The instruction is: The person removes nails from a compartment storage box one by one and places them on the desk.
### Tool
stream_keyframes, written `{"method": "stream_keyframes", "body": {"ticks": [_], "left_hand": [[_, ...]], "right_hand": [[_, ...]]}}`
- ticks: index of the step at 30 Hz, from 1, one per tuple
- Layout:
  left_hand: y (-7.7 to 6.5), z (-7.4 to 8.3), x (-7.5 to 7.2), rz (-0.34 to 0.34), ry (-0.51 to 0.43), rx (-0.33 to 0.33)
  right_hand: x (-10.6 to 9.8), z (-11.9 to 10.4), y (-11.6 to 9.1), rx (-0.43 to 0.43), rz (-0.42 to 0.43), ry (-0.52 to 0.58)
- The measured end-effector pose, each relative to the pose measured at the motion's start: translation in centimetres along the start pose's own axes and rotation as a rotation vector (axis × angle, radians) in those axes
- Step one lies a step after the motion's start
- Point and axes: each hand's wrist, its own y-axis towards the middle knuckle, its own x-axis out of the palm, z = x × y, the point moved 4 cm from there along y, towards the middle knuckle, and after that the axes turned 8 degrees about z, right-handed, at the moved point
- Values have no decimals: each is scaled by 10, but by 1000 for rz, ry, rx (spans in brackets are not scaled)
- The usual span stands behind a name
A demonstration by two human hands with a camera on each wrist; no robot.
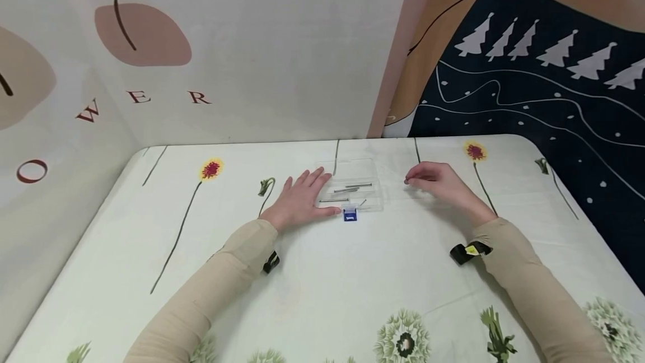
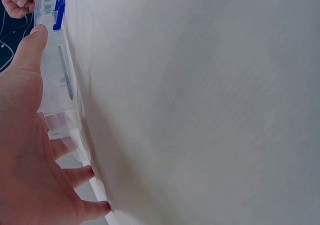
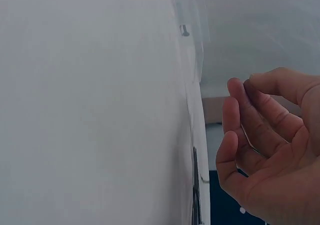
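Note:
A clear plastic box [image 1: 378, 201] lies on the table with its clear lid [image 1: 347, 162] folded back and a blue latch [image 1: 350, 214] at the front. Several long metal nails [image 1: 359, 185] are in its compartments, along with a shorter one [image 1: 363, 203]. My left hand [image 1: 301, 200] is spread at the box's left side, thumb against the front edge by the latch and fingertips on the tablecloth. To the right of the box, my right hand [image 1: 439, 182] is raised over the table. Its thumb and forefinger pinch a tiny dark piece [image 3: 247, 84], mostly hidden by the fingertips.
A white tablecloth [image 1: 322, 273] printed with flowers covers the table. Behind it hangs a pale printed cloth [image 1: 282, 60], and a dark cloth with white trees [image 1: 504, 83] hangs at the right. Black bands [image 1: 468, 252] are on both wrists.

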Motion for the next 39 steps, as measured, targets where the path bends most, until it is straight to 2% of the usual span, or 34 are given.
{"method": "stream_keyframes", "body": {"ticks": [8, 17, 30, 33, 39], "left_hand": [[-1, 0, -1, 1, -10, 0], [-1, 0, 0, 2, -3, 4], [-2, 1, -1, 0, -4, 4], [-1, 1, -1, 2, 0, 3], [-1, 0, 0, -3, 8, -3]], "right_hand": [[16, -6, 6, -95, -20, 60], [30, -10, 11, -36, -65, 11], [53, -28, 19, -88, -64, -16], [59, -36, 19, -86, -81, -2], [71, -42, 22, -146, -141, -19]]}}
